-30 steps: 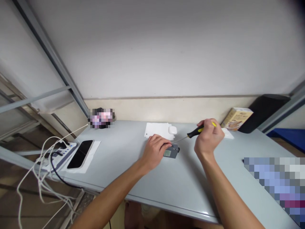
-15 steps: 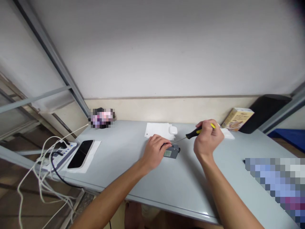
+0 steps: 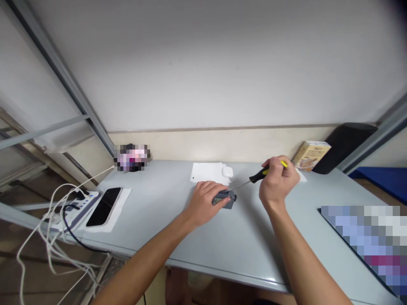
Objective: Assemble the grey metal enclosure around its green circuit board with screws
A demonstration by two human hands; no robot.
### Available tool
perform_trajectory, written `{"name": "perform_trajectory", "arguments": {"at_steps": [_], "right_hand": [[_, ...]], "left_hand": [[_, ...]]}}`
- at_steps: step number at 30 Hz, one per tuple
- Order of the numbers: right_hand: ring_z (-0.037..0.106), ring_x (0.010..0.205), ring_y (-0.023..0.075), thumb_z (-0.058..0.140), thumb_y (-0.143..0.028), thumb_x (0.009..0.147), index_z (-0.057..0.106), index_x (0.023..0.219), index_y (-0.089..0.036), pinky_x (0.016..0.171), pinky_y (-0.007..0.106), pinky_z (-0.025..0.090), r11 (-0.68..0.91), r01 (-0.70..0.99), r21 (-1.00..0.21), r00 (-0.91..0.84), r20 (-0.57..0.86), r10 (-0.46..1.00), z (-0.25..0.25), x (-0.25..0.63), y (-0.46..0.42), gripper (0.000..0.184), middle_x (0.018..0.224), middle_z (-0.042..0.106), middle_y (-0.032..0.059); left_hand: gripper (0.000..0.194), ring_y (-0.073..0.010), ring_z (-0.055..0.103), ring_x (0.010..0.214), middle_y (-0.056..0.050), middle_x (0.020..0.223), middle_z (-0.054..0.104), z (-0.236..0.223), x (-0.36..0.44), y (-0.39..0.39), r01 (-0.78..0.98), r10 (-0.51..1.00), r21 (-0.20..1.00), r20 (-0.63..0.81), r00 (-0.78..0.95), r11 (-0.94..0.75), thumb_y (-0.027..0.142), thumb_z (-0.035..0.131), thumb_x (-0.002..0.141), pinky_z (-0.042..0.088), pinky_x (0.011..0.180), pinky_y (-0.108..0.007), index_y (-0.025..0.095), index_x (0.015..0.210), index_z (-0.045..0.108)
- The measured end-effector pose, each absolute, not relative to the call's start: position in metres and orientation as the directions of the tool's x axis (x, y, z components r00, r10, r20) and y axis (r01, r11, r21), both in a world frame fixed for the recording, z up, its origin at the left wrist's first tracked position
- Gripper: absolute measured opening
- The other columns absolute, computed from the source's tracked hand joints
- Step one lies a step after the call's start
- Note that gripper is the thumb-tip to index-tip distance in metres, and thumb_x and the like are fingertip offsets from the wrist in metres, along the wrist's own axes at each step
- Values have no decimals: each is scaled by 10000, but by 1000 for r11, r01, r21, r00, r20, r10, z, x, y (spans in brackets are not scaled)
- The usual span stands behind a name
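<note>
My left hand (image 3: 205, 202) grips a small dark grey box-shaped device (image 3: 228, 204) with slots along its top and a pale label on its front. The thumb lies across the front and the fingers reach over the back. My right hand (image 3: 278, 180) is wrapped round the black and yellow handle of a screwdriver (image 3: 258, 175). Its thin metal shaft slants down to the left, with the tip close to the device's top; whether it touches I cannot tell. Behind the device lie white sheets of paper (image 3: 206, 171) and a small white rounded case (image 3: 227, 171).
A phone (image 3: 104, 206) lies on paper at the left, beside a power strip (image 3: 78, 212) with tangled cables. At the back right stand a yellow box (image 3: 311, 156) and a black cylinder-like object (image 3: 345, 146). A blurred-out flat item (image 3: 365, 245) occupies the right side of the desk (image 3: 229, 254).
My left thumb has moved down from the device's top edge onto its front, and the slotted top shows more now. The screwdriver stays in my right hand near the device. The view has shifted slightly.
</note>
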State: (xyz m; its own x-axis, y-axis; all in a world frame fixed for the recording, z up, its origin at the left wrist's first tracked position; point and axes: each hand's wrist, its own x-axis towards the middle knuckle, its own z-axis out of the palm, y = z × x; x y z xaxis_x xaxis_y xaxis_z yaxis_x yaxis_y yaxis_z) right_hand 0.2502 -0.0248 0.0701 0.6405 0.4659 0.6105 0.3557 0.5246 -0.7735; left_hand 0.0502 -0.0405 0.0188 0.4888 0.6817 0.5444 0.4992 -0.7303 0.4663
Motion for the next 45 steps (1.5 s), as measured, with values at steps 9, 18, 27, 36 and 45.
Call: {"name": "perform_trajectory", "arguments": {"at_steps": [9, 18, 27, 36, 45], "right_hand": [[416, 496, 118, 555, -329, 856, 537, 589, -213, 500, 264, 306, 524, 367, -768, 607, 625, 491, 71, 255, -26, 291, 523, 440, -39], [404, 489, 109, 595, -352, 889, 547, 607, -207, 488, 262, 305, 548, 366, -752, 525, 653, 546, 74, 250, -30, 320, 536, 448, -40], [496, 679, 151, 647, -537, 909, 745, 1003, -233, 620, 295, 412, 569, -17, -822, 202, 555, 807, 81, 249, -33, 333, 791, 534, 4], [568, 706, 199, 708, -577, 838, 630, 1221, -292, 662, 346, 487, 428, -269, -863, 62, 428, 902, 89, 253, -34, 484, 796, 623, 9], [609, 810, 213, 787, -523, 750, 571, 904, -284, 712, 363, 518, 334, -431, -838, 55, 345, 937, 86, 252, -32, 357, 909, 611, 23]], "left_hand": [[173, -193, 687, 1090, -38, 1170, 771, 15, 49, -39, 499, 601, 355, 608, 519, -790, 353, 598, 1046, 420, 997, -387, 244, 1129, 703], [214, -168, 701, 1059, -40, 1179, 768, 15, 51, -40, 499, 569, 303, 602, 560, -812, 310, 522, 1085, 440, 974, -360, 224, 1132, 712], [263, -182, 694, 1066, -51, 1183, 758, 12, 51, -38, 495, 566, 298, 581, 585, -816, 323, 496, 1093, 471, 953, -351, 234, 1107, 744], [240, -177, 677, 1068, -37, 1187, 746, 9, 49, -37, 488, 530, 250, 598, 601, -836, 267, 513, 1084, 468, 931, -346, 234, 1068, 751], [234, -169, 668, 1058, -37, 1186, 736, 11, 48, -38, 520, 548, 229, 562, 619, -823, 247, 512, 1077, 475, 934, -340, 243, 1070, 746]]}}
